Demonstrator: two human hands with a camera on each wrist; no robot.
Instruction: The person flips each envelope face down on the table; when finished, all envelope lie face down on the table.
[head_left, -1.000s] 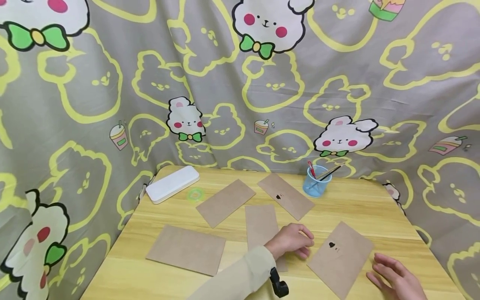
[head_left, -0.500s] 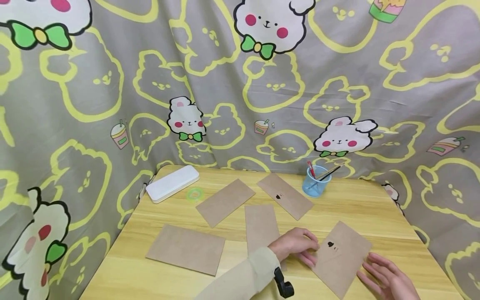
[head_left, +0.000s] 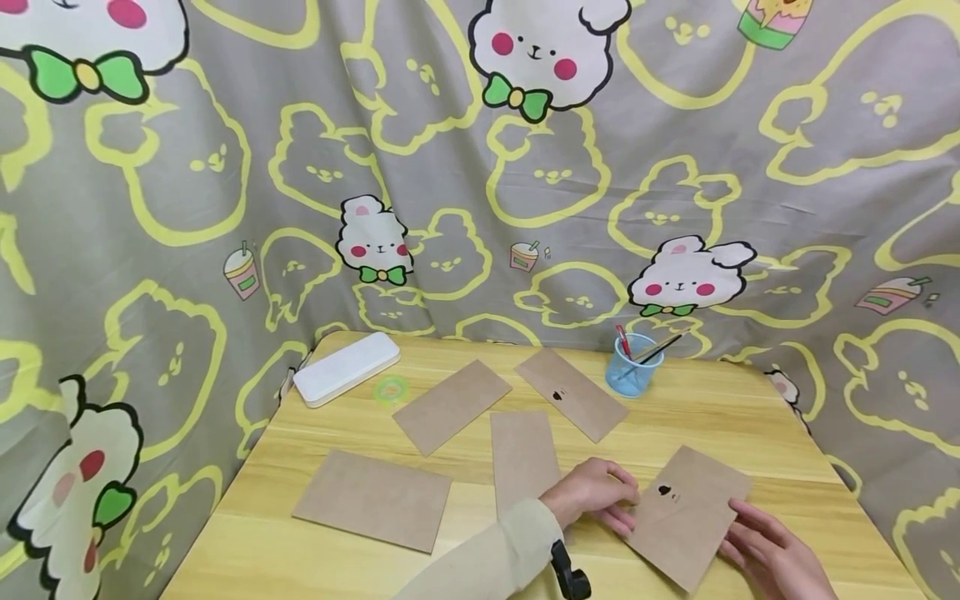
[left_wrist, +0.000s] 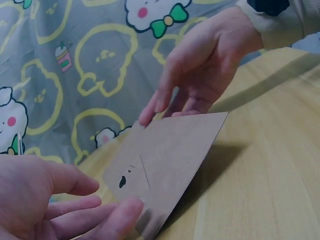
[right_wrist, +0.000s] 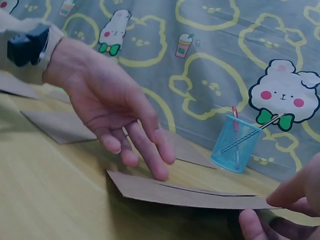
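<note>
A brown paper envelope with a small black print lies tilted at the right front of the table, its near side raised off the wood. My right hand pinches its right edge, thumb on top and fingers underneath, as the right wrist view shows. At the envelope's left edge is my left hand, fingers loosely bent; in the right wrist view this left hand appears just above the paper, not gripping it. Whether its fingertips touch is hard to tell. Another brown envelope lies partly hidden beneath the left forearm.
More flat brown envelopes lie on the wooden table: one at left, one at the back, one printed. A blue mesh pen cup, a white case and a green tape roll stand behind.
Both hands have moved inward to the envelope's two sides. My right hand has taken its right edge, and the envelope has been lifted slightly at the near side.
</note>
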